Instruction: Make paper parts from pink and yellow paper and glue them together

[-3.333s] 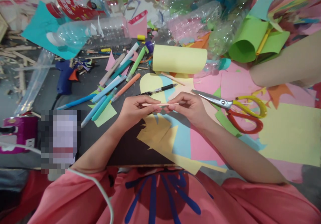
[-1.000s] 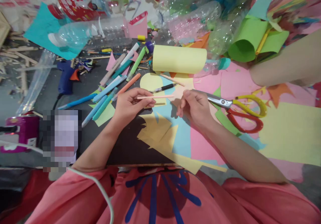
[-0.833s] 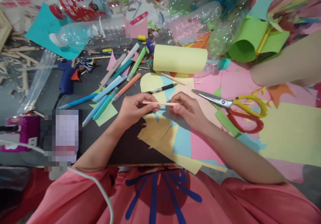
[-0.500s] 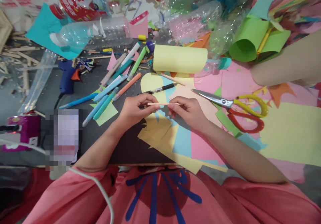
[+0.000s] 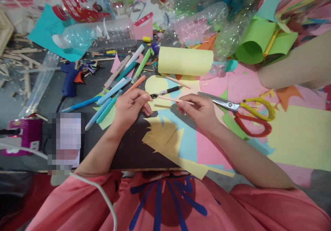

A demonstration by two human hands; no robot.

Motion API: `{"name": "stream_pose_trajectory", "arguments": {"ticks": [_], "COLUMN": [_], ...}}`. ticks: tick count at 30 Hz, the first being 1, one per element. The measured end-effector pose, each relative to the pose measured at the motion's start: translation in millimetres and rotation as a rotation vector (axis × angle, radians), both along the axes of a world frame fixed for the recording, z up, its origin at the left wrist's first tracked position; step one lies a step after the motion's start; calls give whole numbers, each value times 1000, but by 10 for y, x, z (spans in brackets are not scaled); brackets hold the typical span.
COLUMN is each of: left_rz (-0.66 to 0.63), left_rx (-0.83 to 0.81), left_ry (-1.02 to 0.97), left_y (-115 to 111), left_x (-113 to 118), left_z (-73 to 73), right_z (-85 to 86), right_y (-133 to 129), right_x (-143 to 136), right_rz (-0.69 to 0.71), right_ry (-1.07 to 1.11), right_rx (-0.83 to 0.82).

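Note:
My right hand (image 5: 198, 110) pinches a thin pale wooden stick (image 5: 168, 99) between thumb and fingers; its free end points left, over the papers. My left hand (image 5: 133, 105) is apart from the stick's left tip, thumb and index finger pressed together and the lower fingers curled. Whatever may be in that pinch is hidden. Just beyond the hands lie a black pen (image 5: 168, 91) and a second pale stick (image 5: 178, 82). Scissors (image 5: 232, 106) with one yellow and one red handle rest right of my right hand.
Markers (image 5: 111, 93) lie left of my left hand, beyond them a blue glue gun (image 5: 69, 79). A yellow paper roll (image 5: 186, 61), plastic bottles (image 5: 98, 32) and a green paper roll (image 5: 256, 41) stand farther back. Another person's arm (image 5: 297, 63) reaches in from the right.
My left hand has let go of the stick and moved left. The stick stays in my right hand, its left end now tilted upward and free.

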State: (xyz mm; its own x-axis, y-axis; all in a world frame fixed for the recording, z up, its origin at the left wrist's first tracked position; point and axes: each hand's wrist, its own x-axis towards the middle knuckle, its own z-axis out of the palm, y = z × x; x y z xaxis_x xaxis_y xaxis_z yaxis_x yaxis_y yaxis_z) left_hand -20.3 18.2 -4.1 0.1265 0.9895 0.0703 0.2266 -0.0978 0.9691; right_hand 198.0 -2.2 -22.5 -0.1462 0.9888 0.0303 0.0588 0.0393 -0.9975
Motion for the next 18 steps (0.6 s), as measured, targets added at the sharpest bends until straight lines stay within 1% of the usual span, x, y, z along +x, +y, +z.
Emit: {"name": "stream_pose_trajectory", "arguments": {"ticks": [2,4,8,10,15,18], "left_rz": [-21,-14,62,107,208,223], "left_rx": [1,-3,-47,-55,-9,13], "left_ry": [22,10,-55,-60,-58,-71], "left_y": [-3,-2,1,2,21,36], "left_x": [-5,1,38,51,39,19], "left_z": [-4,-17,-53,-63,-65,-80], "right_z": [14,20,4,-14,-49,-54], "right_y": [-2,0,8,13,33,43], "right_x": [3,7,20,25,21,25], "right_rz": [-4,2,51,94,253,311], "right_ry": [-57,-101,-175,-240,-383,-455], "right_rx": [27,38,96,172,449,494]}}
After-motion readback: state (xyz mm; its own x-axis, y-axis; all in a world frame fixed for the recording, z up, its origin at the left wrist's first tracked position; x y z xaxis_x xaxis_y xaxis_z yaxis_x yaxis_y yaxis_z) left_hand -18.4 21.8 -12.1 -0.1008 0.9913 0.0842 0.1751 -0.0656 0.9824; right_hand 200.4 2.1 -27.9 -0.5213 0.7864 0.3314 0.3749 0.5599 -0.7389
